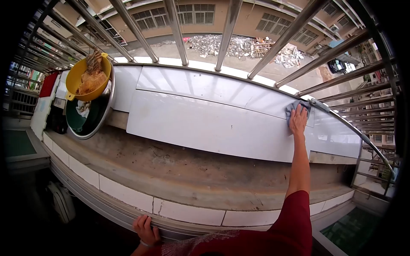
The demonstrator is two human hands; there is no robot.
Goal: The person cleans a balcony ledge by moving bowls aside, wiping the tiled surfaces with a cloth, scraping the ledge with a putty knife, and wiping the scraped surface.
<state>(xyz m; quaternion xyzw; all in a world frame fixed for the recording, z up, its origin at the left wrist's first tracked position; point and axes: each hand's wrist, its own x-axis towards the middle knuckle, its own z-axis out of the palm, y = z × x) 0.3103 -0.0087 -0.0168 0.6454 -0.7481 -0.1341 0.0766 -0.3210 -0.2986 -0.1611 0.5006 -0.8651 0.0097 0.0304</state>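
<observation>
Right hand [298, 120], fingers part-spread, presses a grey cloth [288, 109] onto the white panel [205, 123] near the railing [226, 36]; left hand [146, 230], fingers bent, grip unclear, rests at the window track [106, 209]. Even pressure should wipe best.

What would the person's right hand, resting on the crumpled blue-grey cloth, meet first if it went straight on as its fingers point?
Beyond the cloth, the right hand would probably meet a round silver metal railing bar at the far side of the glossy white panel, though depth is unclear.
</observation>
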